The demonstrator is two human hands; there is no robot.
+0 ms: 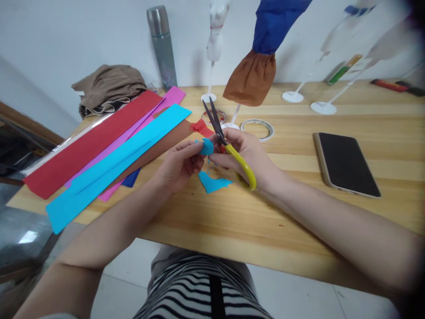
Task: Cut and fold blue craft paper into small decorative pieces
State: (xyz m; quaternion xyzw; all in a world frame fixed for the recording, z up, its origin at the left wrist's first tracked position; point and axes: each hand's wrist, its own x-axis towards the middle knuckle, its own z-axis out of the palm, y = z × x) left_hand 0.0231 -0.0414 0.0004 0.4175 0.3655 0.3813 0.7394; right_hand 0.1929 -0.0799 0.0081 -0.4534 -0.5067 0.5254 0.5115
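The left hand [179,166] pinches a small blue piece [207,146] between its fingers, above the middle of the counter [282,230], probably to steady its thin edge. Beside it, the right hand [255,155] holds the scissors [237,157], fingers curled in; whether they also touch the piece, I cannot tell. The slightly parted blades point to the far side, apparently keeping them away from the fingertips. A blue scrap [212,183] lies just below the hands. Long paper strips [116,164] lie at left, seemingly within reach; the phone [348,164] rests at right, well apart.
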